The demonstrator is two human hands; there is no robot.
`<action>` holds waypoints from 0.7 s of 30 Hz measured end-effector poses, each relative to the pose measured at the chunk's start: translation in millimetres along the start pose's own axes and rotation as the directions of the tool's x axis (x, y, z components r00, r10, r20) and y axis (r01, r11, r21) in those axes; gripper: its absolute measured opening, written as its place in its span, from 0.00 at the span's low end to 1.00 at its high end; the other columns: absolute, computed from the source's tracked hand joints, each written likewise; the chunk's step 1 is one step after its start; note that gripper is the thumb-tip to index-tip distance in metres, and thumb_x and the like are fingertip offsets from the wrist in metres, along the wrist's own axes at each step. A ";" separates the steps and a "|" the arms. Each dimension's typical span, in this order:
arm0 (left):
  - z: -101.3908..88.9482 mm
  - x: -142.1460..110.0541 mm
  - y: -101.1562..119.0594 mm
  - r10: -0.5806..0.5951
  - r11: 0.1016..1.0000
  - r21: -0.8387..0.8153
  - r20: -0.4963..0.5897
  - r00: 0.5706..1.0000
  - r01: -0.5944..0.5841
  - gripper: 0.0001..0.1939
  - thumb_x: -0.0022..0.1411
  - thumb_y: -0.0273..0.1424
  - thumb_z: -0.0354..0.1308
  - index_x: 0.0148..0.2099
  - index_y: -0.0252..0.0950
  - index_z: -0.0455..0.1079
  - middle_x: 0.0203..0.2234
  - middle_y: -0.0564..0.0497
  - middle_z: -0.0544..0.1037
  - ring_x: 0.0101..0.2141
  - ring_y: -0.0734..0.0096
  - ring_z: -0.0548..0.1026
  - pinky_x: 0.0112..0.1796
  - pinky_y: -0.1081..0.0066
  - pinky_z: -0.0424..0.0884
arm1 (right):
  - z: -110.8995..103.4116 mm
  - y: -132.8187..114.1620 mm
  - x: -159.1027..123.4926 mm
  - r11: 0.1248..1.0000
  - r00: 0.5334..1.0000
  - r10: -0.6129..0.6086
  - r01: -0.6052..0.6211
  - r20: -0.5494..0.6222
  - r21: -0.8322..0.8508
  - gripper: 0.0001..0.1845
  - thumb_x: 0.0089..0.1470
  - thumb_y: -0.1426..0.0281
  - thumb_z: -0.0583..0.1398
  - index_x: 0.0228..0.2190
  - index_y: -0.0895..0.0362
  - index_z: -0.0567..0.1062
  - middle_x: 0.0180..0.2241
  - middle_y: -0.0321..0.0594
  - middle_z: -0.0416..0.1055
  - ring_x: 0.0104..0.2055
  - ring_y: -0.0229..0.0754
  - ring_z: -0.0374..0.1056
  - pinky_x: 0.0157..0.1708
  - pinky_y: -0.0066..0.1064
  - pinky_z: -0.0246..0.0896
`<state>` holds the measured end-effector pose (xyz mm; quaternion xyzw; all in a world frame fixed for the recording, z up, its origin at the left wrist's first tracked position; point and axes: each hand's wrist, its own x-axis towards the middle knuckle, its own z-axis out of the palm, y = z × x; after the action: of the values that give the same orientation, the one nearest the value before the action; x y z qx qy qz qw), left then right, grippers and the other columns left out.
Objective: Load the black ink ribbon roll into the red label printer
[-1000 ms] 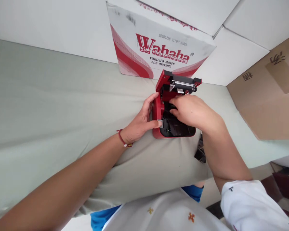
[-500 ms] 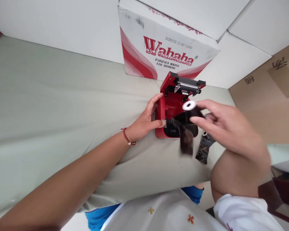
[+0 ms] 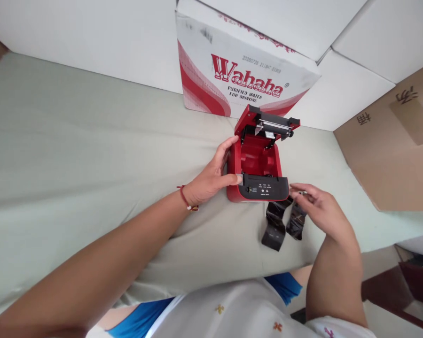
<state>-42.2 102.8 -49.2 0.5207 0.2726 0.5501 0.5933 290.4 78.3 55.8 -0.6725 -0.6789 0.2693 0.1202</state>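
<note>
A small red printer (image 3: 257, 162) stands on the pale green cloth-covered surface (image 3: 91, 155) with its lid tipped open and its red bay bare inside. My left hand (image 3: 211, 176) grips the printer's left side, thumb on the front corner. My right hand (image 3: 319, 209) hovers just right of the printer's front, fingers loosely curled beside a black ribbon roll (image 3: 298, 218). A second strip of black ribbon (image 3: 274, 225) lies unrolled on the cloth just left of it. Whether the fingers still touch the roll is unclear.
A white and red Wahaha water carton (image 3: 239, 70) stands right behind the printer. White boxes (image 3: 359, 89) line the back, and a brown cardboard box (image 3: 398, 145) sits at the right. The cloth's front edge drops off near my body.
My right hand lifted a black ribbon roll out of the printer's bay and brought it down to the cloth at the printer's front right. The left hand stayed on the printer.
</note>
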 end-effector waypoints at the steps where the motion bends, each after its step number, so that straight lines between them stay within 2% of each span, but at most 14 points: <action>1: -0.1 0.1 -0.2 0.004 1.000 0.002 0.001 1.000 -0.004 0.57 0.61 0.52 0.78 0.82 0.55 0.52 0.84 0.48 0.56 0.84 0.37 0.48 0.82 0.37 0.49 | -3.3 4.1 1.7 0.999 0.997 0.022 -0.024 -0.075 -0.023 0.34 0.63 0.43 0.63 0.55 0.56 0.87 0.37 0.46 0.84 0.31 0.46 0.72 0.35 0.42 0.70; 3: -0.1 0.5 -0.1 0.003 1.000 -0.002 0.003 1.000 -0.003 0.56 0.61 0.52 0.78 0.82 0.56 0.53 0.84 0.49 0.56 0.84 0.38 0.48 0.83 0.37 0.48 | -12.3 14.9 6.0 0.990 0.978 0.039 -0.065 -0.204 -0.123 0.32 0.62 0.45 0.62 0.52 0.55 0.88 0.40 0.49 0.85 0.32 0.49 0.74 0.40 0.45 0.73; 4: -0.2 0.9 -0.1 0.001 1.000 -0.005 0.005 1.000 -0.001 0.56 0.61 0.52 0.78 0.82 0.56 0.53 0.84 0.49 0.56 0.84 0.38 0.48 0.83 0.37 0.48 | -16.3 21.2 8.3 0.981 0.973 0.028 -0.071 -0.230 -0.179 0.31 0.61 0.46 0.62 0.50 0.55 0.88 0.43 0.51 0.86 0.34 0.50 0.76 0.42 0.48 0.74; 6: -0.6 1.9 -0.2 0.002 1.000 -0.005 0.009 1.000 -0.002 0.56 0.60 0.52 0.79 0.82 0.56 0.53 0.84 0.48 0.57 0.84 0.38 0.49 0.83 0.37 0.49 | -20.5 33.2 12.0 0.971 0.979 -0.002 -0.047 -0.205 -0.234 0.27 0.59 0.49 0.61 0.46 0.54 0.89 0.48 0.53 0.87 0.38 0.55 0.79 0.47 0.51 0.76; 9: -2.0 3.4 -1.4 -0.004 1.000 -0.008 0.015 1.000 0.004 0.58 0.59 0.52 0.79 0.82 0.55 0.53 0.83 0.47 0.58 0.83 0.37 0.51 0.82 0.37 0.51 | -16.6 45.9 11.3 0.978 0.991 -0.027 -0.002 -0.134 -0.208 0.25 0.63 0.50 0.58 0.42 0.52 0.89 0.47 0.52 0.88 0.48 0.59 0.83 0.54 0.52 0.76; 11: -2.9 3.9 -2.4 -0.001 1.000 -0.013 0.013 1.000 0.001 0.59 0.58 0.52 0.80 0.82 0.55 0.53 0.83 0.47 0.58 0.84 0.37 0.50 0.82 0.37 0.51 | -11.5 50.5 7.4 0.983 0.991 -0.049 0.025 -0.127 -0.182 0.25 0.66 0.50 0.57 0.43 0.52 0.88 0.48 0.51 0.88 0.52 0.58 0.82 0.57 0.50 0.75; 13: -3.4 4.1 -2.9 0.009 1.000 -0.004 0.011 1.000 -0.008 0.59 0.58 0.53 0.80 0.82 0.55 0.53 0.84 0.47 0.57 0.84 0.37 0.50 0.82 0.37 0.49 | -8.4 53.4 3.3 0.982 0.990 -0.090 0.070 -0.106 -0.177 0.25 0.66 0.50 0.59 0.48 0.52 0.88 0.51 0.51 0.87 0.50 0.57 0.82 0.55 0.49 0.77; 17: -3.1 4.4 -3.2 0.010 1.000 0.006 0.008 1.000 -0.010 0.58 0.58 0.53 0.79 0.82 0.55 0.54 0.84 0.48 0.57 0.83 0.37 0.51 0.82 0.37 0.50 | -17.8 53.3 -4.1 0.955 0.991 -0.135 0.132 0.006 -0.264 0.26 0.63 0.51 0.63 0.53 0.54 0.87 0.50 0.53 0.86 0.44 0.56 0.81 0.48 0.51 0.79; 19: -2.7 4.7 -2.9 0.004 1.000 -0.012 0.005 1.000 -0.004 0.58 0.57 0.52 0.80 0.82 0.55 0.55 0.84 0.48 0.57 0.83 0.37 0.52 0.81 0.37 0.52 | -34.5 45.0 -11.1 0.951 0.987 -0.121 0.145 0.105 -0.272 0.24 0.64 0.50 0.64 0.50 0.53 0.87 0.49 0.52 0.87 0.45 0.57 0.83 0.49 0.51 0.79; 21: -2.2 4.8 -2.3 0.001 0.999 -0.034 0.008 1.000 -0.001 0.58 0.58 0.51 0.80 0.81 0.55 0.55 0.83 0.47 0.57 0.82 0.37 0.55 0.80 0.36 0.55 | -58.7 28.1 -21.0 0.955 0.957 -0.140 0.199 0.255 -0.221 0.23 0.66 0.48 0.66 0.49 0.50 0.88 0.50 0.49 0.87 0.45 0.55 0.84 0.45 0.46 0.80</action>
<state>-42.2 108.4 -50.9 0.5128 0.2606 0.5528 0.6030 346.5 68.3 93.7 -0.5841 -0.7718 0.2504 -0.0221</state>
